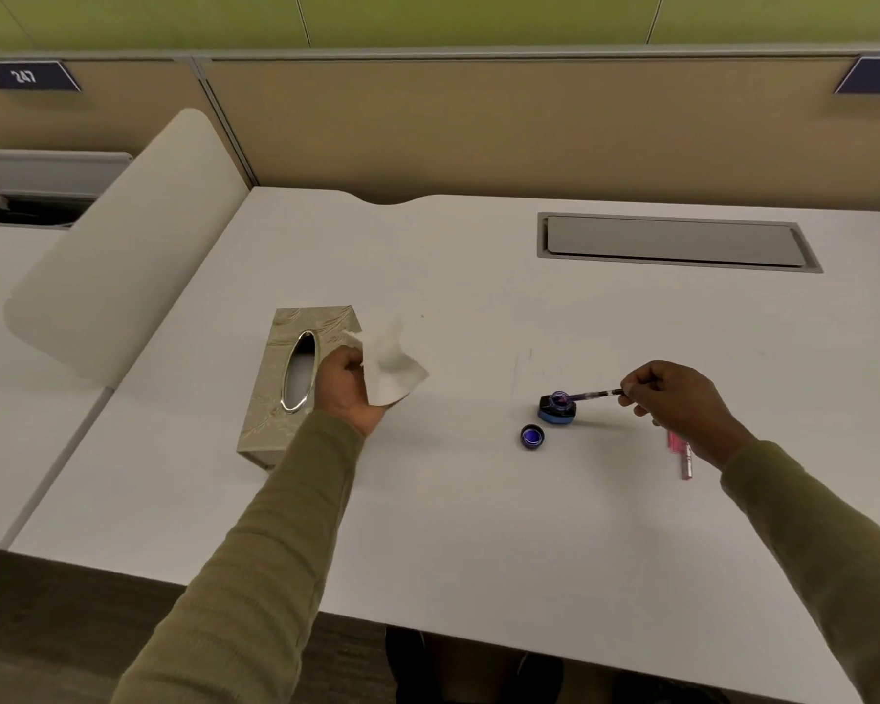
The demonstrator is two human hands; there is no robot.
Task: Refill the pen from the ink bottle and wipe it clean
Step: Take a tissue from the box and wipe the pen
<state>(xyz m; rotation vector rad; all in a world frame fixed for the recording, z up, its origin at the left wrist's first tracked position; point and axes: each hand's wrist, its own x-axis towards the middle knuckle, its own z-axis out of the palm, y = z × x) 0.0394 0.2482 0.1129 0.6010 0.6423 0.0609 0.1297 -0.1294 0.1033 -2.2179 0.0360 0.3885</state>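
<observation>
Pen (pixel 591 395): slim, light, stiff; your right grip (pixel 674 398) is closed on its rear end with the fingertips, front end at the mouth of the ink bottle (pixel 557 409), barrel slanting up toward the grip. Judged slippery where wet, so keep your hold at the dry rear end and let the tissue meet the inky front

Ink bottle: small, dark blue, open, upright on the desk (pixel 478 525) just ahead of the right grip. Looks light and easy to tip; a sideways nudge from the pen could spill it. Ink level inside cannot be read from here

Bottle cap (pixel 532 437): off, lying open side up on the desk, just beside the bottle, nearer you

Tissue (pixel 389 368): soft, limp, absorbent; your left grip (pixel 344 388) is closed on one crumpled sheet, well apart from the right grip

Tissue box (pixel 296 383): directly under and beside the left grip, oval slot on top, white tissue showing inside

Pink pen part (pixel 682 454): on the desk, partly hidden under the right wrist
</observation>
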